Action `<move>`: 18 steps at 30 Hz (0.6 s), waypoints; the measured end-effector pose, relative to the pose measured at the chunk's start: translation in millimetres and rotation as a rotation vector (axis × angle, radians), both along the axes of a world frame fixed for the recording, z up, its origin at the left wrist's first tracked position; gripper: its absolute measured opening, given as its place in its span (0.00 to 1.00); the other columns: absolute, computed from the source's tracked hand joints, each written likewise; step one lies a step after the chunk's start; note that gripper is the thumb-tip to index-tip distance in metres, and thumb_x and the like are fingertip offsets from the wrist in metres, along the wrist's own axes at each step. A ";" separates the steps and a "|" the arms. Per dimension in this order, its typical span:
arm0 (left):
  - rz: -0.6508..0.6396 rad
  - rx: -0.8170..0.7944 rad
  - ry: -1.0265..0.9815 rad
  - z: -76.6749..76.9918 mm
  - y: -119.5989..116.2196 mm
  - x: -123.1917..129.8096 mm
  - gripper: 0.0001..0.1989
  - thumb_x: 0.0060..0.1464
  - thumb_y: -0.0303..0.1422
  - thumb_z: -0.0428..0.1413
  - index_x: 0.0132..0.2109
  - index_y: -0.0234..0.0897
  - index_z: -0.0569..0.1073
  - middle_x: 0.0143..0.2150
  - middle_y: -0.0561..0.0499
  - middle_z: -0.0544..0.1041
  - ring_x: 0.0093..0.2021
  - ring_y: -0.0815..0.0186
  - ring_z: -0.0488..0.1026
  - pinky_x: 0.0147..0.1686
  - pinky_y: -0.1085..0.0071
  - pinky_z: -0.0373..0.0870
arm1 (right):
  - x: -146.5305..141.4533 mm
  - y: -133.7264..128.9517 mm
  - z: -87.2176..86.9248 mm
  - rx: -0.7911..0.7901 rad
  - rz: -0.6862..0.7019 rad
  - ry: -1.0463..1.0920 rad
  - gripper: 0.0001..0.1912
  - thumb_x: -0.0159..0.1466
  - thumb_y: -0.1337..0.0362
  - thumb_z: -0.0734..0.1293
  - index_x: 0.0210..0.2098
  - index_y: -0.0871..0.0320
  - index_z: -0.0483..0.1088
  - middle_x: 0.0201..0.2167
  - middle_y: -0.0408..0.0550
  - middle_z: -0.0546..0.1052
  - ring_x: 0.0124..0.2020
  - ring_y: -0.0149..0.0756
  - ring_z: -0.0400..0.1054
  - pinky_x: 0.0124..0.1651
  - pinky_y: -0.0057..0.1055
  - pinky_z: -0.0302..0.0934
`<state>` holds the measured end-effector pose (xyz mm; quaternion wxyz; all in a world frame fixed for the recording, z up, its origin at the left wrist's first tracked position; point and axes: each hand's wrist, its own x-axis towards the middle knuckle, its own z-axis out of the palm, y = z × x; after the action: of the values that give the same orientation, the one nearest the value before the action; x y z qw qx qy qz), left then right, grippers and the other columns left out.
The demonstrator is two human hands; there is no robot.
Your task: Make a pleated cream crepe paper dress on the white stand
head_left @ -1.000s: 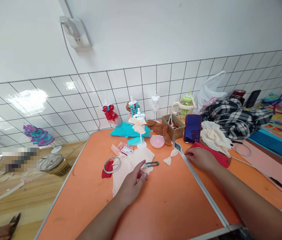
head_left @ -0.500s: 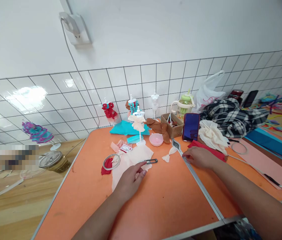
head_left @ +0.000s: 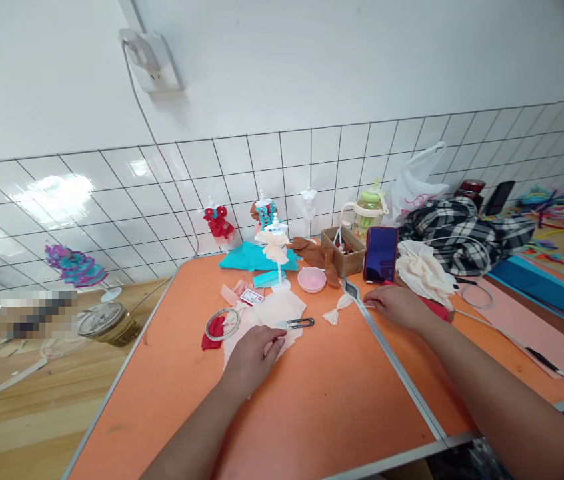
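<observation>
My left hand (head_left: 253,358) rests over the pale cream fabric (head_left: 282,307), fingers stretched forward and thumb a little apart. Just beyond its fingertips lie dark-handled thread snips (head_left: 302,323), apart from the hand. My right hand (head_left: 396,307) is beside the metal table seam, its fingers drawn together. A thin whitish thing (head_left: 368,306) shows at those fingertips, too small to name. Left of that hand lies a gathered cream fabric bow (head_left: 337,310). A small white mannequin stand (head_left: 279,267) wearing a cream ruffle stands behind the fabric.
A tape roll (head_left: 223,325), a pink bowl (head_left: 312,280), a wooden box (head_left: 345,252) and an upright phone (head_left: 381,255) stand or lie around. Behind are more mannequins (head_left: 309,200) and a bottle (head_left: 371,210). Crumpled cream cloth (head_left: 425,270) lies at right.
My left hand has drawn back slightly from the snips. My right hand has shifted slightly up, and a thin whitish thing now shows by its fingertips.
</observation>
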<state>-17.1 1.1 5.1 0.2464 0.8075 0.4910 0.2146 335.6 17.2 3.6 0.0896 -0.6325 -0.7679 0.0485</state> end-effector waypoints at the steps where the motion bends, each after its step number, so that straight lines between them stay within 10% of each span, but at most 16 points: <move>1: -0.004 0.007 0.017 0.1 0.7 -0.5 0.16 0.58 0.39 0.46 0.44 0.44 0.76 0.36 0.48 0.76 0.40 0.59 0.69 0.37 0.67 0.64 | -1.2 0.5 0.7 0.007 -0.012 0.006 0.13 0.63 0.62 0.57 0.35 0.52 0.74 0.35 0.45 0.78 0.38 0.37 0.70 0.33 0.27 0.55; 18: -0.022 0.000 0.094 -2.3 0.6 0.9 0.15 0.57 0.37 0.45 0.43 0.45 0.75 0.40 0.51 0.76 0.42 0.62 0.71 0.41 0.67 0.68 | 11.6 5.5 -27.6 -0.134 0.125 0.019 0.13 0.59 0.64 0.59 0.37 0.50 0.74 0.34 0.44 0.77 0.38 0.37 0.68 0.36 0.28 0.56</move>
<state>-16.2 1.7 2.8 0.2255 0.8220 0.4932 0.1738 347.3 22.7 -24.1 0.0513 -0.5874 -0.8000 0.1114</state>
